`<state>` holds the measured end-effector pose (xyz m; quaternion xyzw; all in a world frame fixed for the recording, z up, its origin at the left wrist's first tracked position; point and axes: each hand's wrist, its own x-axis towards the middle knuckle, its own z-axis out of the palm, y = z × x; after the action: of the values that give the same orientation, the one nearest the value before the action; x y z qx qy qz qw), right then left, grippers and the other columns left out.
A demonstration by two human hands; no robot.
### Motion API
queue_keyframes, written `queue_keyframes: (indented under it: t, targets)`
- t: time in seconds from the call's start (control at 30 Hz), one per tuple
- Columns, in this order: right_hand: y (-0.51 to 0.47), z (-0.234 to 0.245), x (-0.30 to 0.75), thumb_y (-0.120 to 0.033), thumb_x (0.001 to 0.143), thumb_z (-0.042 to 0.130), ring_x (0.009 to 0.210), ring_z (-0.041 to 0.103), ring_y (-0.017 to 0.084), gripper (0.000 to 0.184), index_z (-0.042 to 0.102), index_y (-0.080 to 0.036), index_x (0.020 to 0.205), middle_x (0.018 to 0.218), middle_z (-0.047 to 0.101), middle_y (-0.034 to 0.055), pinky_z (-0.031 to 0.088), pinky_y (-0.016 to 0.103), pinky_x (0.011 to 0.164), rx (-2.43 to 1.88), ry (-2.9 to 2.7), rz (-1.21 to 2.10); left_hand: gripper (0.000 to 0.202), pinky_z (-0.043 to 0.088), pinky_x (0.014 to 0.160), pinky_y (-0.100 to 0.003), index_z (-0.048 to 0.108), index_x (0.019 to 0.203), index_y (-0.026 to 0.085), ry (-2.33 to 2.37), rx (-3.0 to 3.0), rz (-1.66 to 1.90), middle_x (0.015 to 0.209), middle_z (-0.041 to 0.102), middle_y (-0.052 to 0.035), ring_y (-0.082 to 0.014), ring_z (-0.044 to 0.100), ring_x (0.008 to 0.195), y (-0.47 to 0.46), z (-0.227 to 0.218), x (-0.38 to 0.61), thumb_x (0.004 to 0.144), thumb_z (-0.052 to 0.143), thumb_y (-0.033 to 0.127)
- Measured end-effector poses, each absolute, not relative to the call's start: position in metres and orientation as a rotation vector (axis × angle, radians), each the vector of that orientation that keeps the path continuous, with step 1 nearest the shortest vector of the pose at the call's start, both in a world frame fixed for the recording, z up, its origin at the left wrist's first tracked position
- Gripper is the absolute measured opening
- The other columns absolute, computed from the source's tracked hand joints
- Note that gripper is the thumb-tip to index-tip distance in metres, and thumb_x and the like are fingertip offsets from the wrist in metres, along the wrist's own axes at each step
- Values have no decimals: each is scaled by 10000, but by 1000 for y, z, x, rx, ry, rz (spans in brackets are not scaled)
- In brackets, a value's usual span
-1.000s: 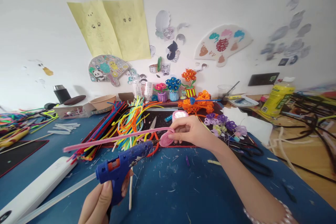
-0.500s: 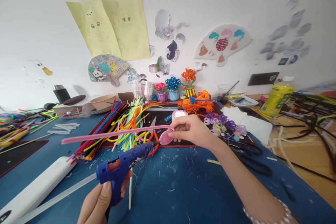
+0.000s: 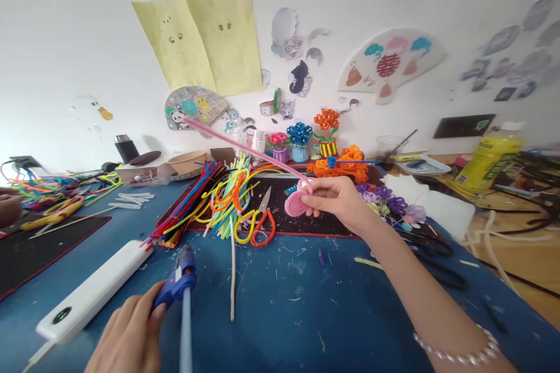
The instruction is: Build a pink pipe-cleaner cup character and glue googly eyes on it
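Observation:
My left hand (image 3: 135,326) grips a blue hot glue gun (image 3: 177,282) by its handle, low over the mat. A clear glue stick (image 3: 186,326) sticks out of its back end toward me. Between the thumb and fingers of my right hand (image 3: 335,201) is a pink pipe cleaner coil (image 3: 296,204), a flat round spiral. Its loose pink end runs up and to the left through the air. Under and behind the coil lie scissors (image 3: 258,224) with yellow and orange handles, beside a pile of coloured pipe cleaners (image 3: 231,198).
A white power strip-like device (image 3: 98,294) with a cable lies at the left. Orange (image 3: 345,166) and purple pipe cleaner flowers (image 3: 394,204) lie at the back and right. Three small potted flowers stand by the wall. A yellow bottle (image 3: 490,157) stands far right. Another person's hand (image 3: 9,207) shows at the left edge.
The glue gun has moved left and down, away from the coil, and now points away from me. My right hand has lifted the coil slightly, and its loose end has swung upward.

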<state>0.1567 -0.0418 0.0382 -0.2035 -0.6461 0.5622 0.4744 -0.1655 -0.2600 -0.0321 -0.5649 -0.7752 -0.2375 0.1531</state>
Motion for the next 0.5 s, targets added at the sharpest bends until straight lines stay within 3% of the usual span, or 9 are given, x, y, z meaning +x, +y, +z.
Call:
queue_keyframes:
  t: [0.07,0.13,0.27,0.4,0.5]
  targets:
    - [-41,36,156,-323,690,835,509,618,118,204,722,-160,737,584,672,5,522,234,518,-498,-1572,1383,477,495,801,-414,612,1151,120,-2226,-1591,-451,903,672,-119,-285,638,875,-255,-29,-158,944,281,394]
    - [-39,34,155,-323,696,831,511,617,115,200,722,-162,744,577,668,-2,517,229,521,-505,-1569,1392,507,478,713,-400,611,1171,75,-2226,-1503,-223,911,664,-143,-294,623,853,-251,-25,-146,971,211,315]
    - [-36,32,155,-334,706,821,513,608,111,206,716,-158,727,575,659,-6,506,226,525,-527,-1591,1380,462,450,708,-405,588,1230,79,-2136,-1357,-12,1106,642,-174,-319,600,913,-244,-3,-110,983,269,302]
    - [-36,33,156,-355,695,825,508,597,112,229,717,-154,714,578,653,-2,492,229,512,-545,-1589,1355,382,463,774,-419,682,888,174,-2198,-1625,138,905,680,-120,-320,629,935,-212,26,-74,978,345,331]
    - [-36,34,156,-364,695,822,505,591,109,236,717,-153,709,585,650,-2,492,229,513,-546,-1594,1352,303,488,791,-439,686,900,120,-2305,-1760,296,924,703,-164,-351,655,967,-180,34,-62,948,417,250]
